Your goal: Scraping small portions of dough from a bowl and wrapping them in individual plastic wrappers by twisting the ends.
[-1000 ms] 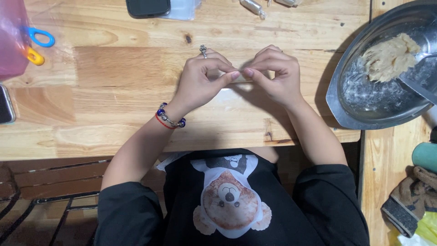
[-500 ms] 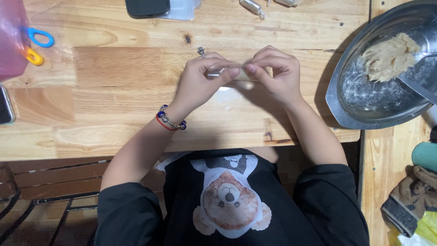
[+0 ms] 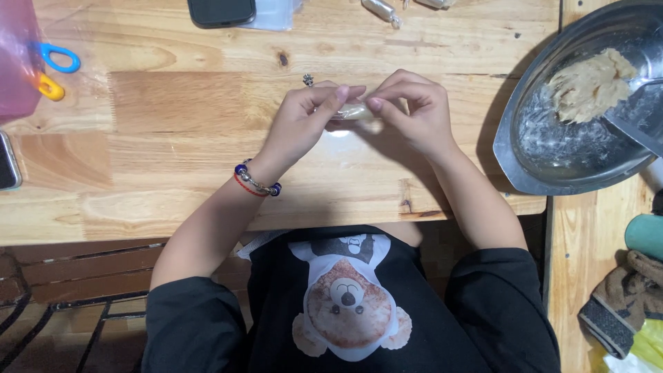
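Both my hands are raised slightly over a wooden table [image 3: 173, 131]. Between their fingertips is a small pale dough-like piece in clear wrap [image 3: 354, 112]. My left hand [image 3: 304, 121], with a beaded bracelet at its wrist, pinches the left end. The right end is pinched by my right hand [image 3: 411, 110]. Most of the piece is hidden by my fingers.
A metal bowl [image 3: 532, 148] with a lump of pale dough [image 3: 590, 83] sits at the right. A dark phone [image 3: 221, 10] and wrapped pieces [image 3: 380, 10] lie at the far edge. Blue and yellow scissor handles [image 3: 52, 69] lie at the left.
My hands have lifted the wrapped piece a little off the table and their fingers have shifted along it. Nothing else has moved.
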